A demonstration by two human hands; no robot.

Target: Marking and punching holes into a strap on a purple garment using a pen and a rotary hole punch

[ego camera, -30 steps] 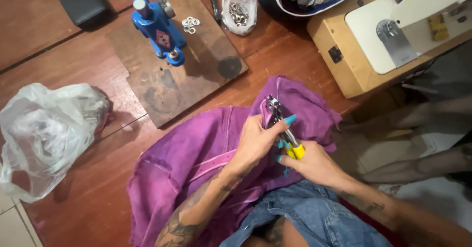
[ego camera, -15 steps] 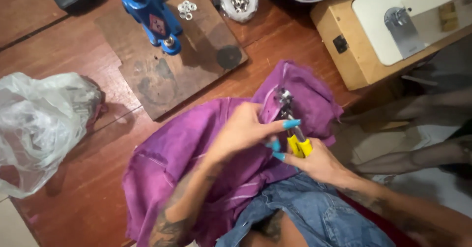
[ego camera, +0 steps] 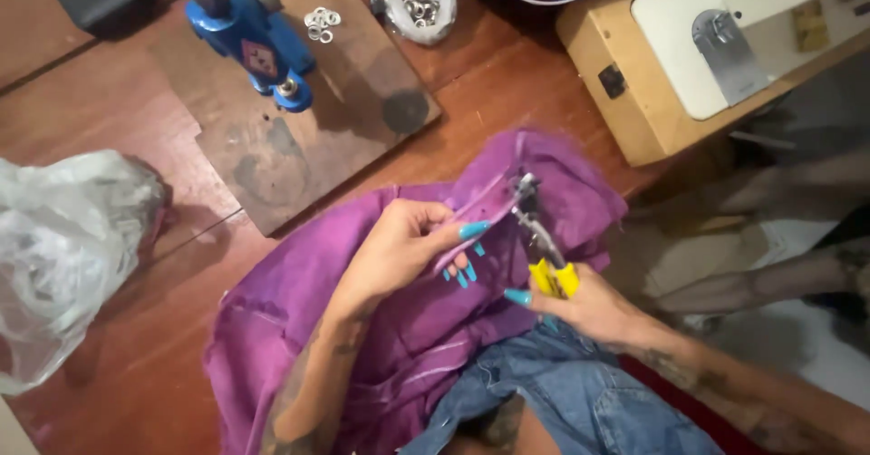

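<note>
A: What did the left hand (ego camera: pixel 399 246) have?

B: It was pinching a folded edge of the purple fabric (ego camera: pixel 381 328), thumb on top and the other fingers curled under the fold. The cloth spread below and to both sides of that hand, over the lap and onto the wooden floor (ego camera: pixel 136 355).

A: And the right hand (ego camera: pixel 589 305)?

B: Closed around the yellow handles of a pair of punch pliers (ego camera: pixel 539 237). The metal head of the tool pointed away from that hand and sat at the fabric's edge, just beyond the left thumb. I could not tell whether the head was actually biting the cloth.

A: So the 2 hands were close?

B: Near each other, not touching; the pliers lay between them.

A: What lay farther out?

B: Beyond the left hand, a wooden board (ego camera: pixel 308 120) carried a blue press (ego camera: pixel 249 29) and a few loose metal rings (ego camera: pixel 319 22). A small clear bag of eyelets (ego camera: pixel 419 2) sat just past the board. Well off to the left of the left hand was a crumpled clear plastic bag (ego camera: pixel 68 246). Beyond the right hand stood a white sewing machine (ego camera: pixel 743 38) on its wooden base. Denim (ego camera: pixel 562 401) showed nearest the body, under the right forearm.
</note>
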